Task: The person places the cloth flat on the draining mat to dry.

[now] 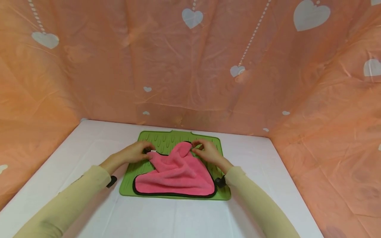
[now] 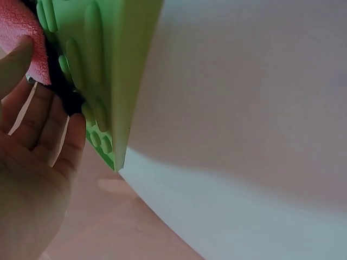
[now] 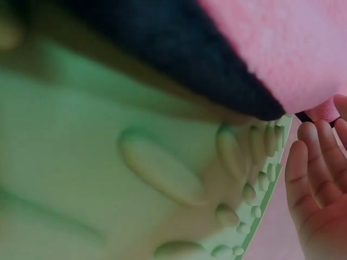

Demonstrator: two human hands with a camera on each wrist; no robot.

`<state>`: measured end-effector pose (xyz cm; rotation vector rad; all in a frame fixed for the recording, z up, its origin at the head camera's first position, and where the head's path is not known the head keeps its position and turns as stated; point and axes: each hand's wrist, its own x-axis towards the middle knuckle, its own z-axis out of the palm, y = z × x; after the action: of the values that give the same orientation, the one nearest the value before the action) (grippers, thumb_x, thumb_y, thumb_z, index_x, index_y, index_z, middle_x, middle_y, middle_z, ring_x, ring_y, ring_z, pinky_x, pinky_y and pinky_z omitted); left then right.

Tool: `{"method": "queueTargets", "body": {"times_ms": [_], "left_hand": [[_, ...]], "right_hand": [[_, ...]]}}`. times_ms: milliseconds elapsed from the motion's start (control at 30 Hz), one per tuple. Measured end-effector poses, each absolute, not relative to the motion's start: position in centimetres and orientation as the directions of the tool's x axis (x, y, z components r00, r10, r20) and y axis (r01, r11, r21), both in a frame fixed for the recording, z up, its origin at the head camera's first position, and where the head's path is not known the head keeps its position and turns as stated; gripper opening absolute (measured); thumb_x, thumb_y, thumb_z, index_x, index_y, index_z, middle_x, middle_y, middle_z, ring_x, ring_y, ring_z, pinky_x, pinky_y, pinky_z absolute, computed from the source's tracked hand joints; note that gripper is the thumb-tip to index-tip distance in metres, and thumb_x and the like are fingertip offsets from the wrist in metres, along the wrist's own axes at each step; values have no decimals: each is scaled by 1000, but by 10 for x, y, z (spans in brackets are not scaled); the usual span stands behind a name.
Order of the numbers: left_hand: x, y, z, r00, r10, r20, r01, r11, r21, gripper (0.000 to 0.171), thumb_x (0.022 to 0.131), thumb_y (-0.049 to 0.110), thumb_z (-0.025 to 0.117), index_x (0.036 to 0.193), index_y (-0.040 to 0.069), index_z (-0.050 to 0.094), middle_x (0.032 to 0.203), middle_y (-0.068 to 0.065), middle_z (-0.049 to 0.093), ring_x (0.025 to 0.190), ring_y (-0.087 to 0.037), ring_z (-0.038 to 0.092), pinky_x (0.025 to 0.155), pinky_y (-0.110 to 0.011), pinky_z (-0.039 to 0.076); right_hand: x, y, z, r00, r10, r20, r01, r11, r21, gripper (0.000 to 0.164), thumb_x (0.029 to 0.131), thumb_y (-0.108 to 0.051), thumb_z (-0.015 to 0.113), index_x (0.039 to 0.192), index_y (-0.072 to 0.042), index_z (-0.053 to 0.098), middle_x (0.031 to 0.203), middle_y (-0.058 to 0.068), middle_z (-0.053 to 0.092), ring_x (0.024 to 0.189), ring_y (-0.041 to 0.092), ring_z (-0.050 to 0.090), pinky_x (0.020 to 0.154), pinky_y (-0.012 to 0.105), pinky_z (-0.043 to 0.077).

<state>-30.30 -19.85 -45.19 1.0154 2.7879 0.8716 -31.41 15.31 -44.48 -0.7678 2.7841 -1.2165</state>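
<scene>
A pink cloth (image 1: 181, 173) with black edging lies rumpled over a green ridged mat (image 1: 128, 181). My left hand (image 1: 135, 153) pinches its far left corner, beside a small white tag (image 1: 153, 151). In the left wrist view the thumb presses on the pink pile (image 2: 40, 67), with the fingers behind it. At the far right corner, which is drawn up into a fold, my right hand (image 1: 209, 152) holds the edge between thumb and fingertips. The right wrist view shows its fingers (image 3: 320, 162) extended by the cloth's corner, with the thumb mostly out of frame. The cloth's near edge lies flat.
The mat rests on a white-covered table (image 1: 143, 218). Orange curtains (image 1: 190, 82) with pale hearts rise behind the table and along both sides. A black wrist strap piece (image 1: 111, 181) shows under the left sleeve, another (image 1: 220, 181) under the right.
</scene>
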Motion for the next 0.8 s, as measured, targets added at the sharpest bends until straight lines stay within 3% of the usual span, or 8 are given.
{"method": "queueTargets", "body": {"times_ms": [233,467,800], "left_hand": [[-302,-197,-452,-788,600,136,578,647,496,24,93,11,78,112,-1,71,108,-12,72,103,-30,67,93,-50,54],[-302,-197,-452,-787,595,163,588,644,489,15,95,7,74,109,1,72,105,-10,72,103,-31,68,94,-52,54],[-296,-204,-442,-819,526,230,560,640,526,20,94,3,74,114,-1,73,101,-9,74,96,-27,69,87,-49,56]], "right_hand": [[-320,147,-446,-908,-396,134,-369,608,-703,36,98,-13,72,133,-3,66,114,12,73,93,24,73,72,29,58],[-320,149,-446,-909,-389,150,-383,639,-666,22,100,-14,70,120,-4,72,114,12,73,94,27,73,77,35,58],[-316,163,-440,-878,-402,261,-465,580,-669,13,101,-11,69,109,-2,71,116,15,65,106,36,66,89,49,56]]}}
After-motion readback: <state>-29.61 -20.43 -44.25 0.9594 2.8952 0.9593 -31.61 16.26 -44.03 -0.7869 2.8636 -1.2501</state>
